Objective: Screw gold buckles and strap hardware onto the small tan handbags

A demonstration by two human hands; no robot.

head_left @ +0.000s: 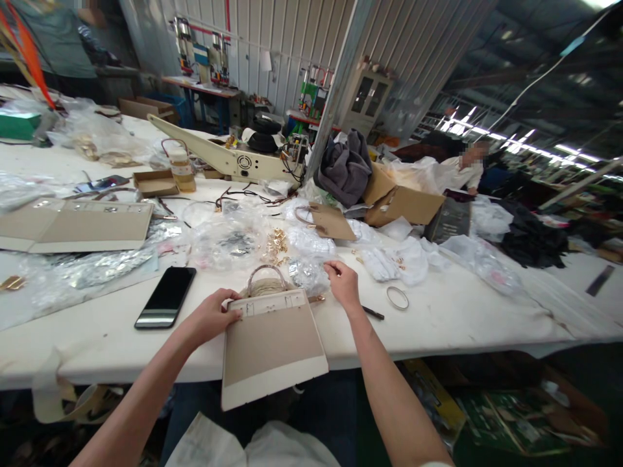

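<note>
A beige handbag panel [272,344] with a white border and a looped handle lies over the near edge of the white table [462,311]. My left hand [211,316] grips its upper left corner, fingers curled on the top edge. My right hand [343,283] hovers just past the panel's upper right corner, fingers bent down onto a clear plastic bag [309,272] of small parts. Whether they pinch anything is hidden. Gold metal fittings [276,245] lie a little beyond.
A black phone [166,296] lies left of the panel. A metal ring [398,297] and a dark pen [372,312] lie to the right. Flat beige panels [78,224], plastic bags, cardboard boxes [402,201] and a sewing machine [228,155] crowd the far table. People stand at the back.
</note>
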